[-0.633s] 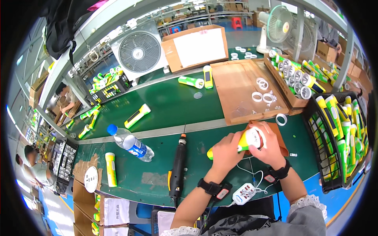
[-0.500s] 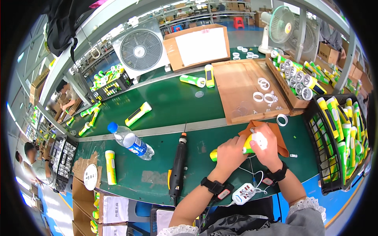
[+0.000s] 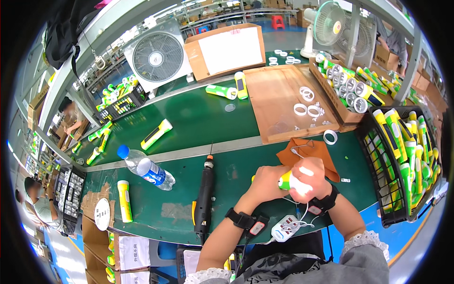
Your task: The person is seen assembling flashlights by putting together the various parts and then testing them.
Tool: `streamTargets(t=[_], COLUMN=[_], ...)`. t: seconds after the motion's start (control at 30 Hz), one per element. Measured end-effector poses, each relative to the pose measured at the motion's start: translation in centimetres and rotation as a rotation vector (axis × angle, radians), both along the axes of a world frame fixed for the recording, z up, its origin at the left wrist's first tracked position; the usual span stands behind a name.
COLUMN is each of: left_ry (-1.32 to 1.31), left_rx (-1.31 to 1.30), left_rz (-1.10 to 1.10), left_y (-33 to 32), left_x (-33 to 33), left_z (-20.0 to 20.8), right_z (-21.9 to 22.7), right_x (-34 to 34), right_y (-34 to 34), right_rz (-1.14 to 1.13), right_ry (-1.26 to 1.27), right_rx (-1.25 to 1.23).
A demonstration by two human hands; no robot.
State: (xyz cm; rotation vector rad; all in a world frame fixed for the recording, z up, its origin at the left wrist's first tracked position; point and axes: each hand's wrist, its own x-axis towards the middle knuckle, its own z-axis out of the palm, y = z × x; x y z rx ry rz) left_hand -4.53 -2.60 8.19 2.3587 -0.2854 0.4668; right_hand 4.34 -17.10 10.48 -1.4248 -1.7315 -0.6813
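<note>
A yellow, green and white flashlight (image 3: 284, 181) is held between my two hands just above the green bench. My left hand (image 3: 266, 184) wraps round its body, and only a bit of the tail shows past the fingers. Closed over the head end is my right hand (image 3: 309, 179), which hides the lens and carries bright white patches of light. Behind the hands lies an orange-brown cloth (image 3: 309, 154) with a white cable end on it. A white power strip (image 3: 286, 228) with cables sits in front of my hands, between the forearms.
Left of my arms lie a black electric screwdriver (image 3: 205, 194), a plastic bottle (image 3: 150, 169) and another flashlight (image 3: 125, 201). A black crate (image 3: 385, 177) full of flashlights stands at right. White rings rest on a wooden board (image 3: 269, 104). Several flashlights lie on the green belt (image 3: 189, 118).
My right hand has shifted over the flashlight's head end and covers more of it. The cable on the cloth has come into sight. The whole view has shifted slightly.
</note>
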Motion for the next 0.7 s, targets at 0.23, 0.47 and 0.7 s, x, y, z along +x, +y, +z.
streamTargets(t=[0.23, 0.47, 0.7], left_ry=[-0.113, 0.247, 0.234], left_rx=[-0.686, -1.487, -1.379], left_rz=[0.363, 0.336, 0.441], left_y=[1.3, 2.8, 1.9], left_x=[1.7, 1.7, 2.3], left_z=[-1.0, -4.2, -4.4], right_z=[-1.4, -2.0, -3.4], right_x=[0.8, -1.0, -1.8], right_y=[1.4, 1.5, 2.0], right_rz=[-0.184, -0.074, 0.05], right_ry=[0.495, 0.422, 0.693], right_rx=[-0.131, -0.569, -0.544])
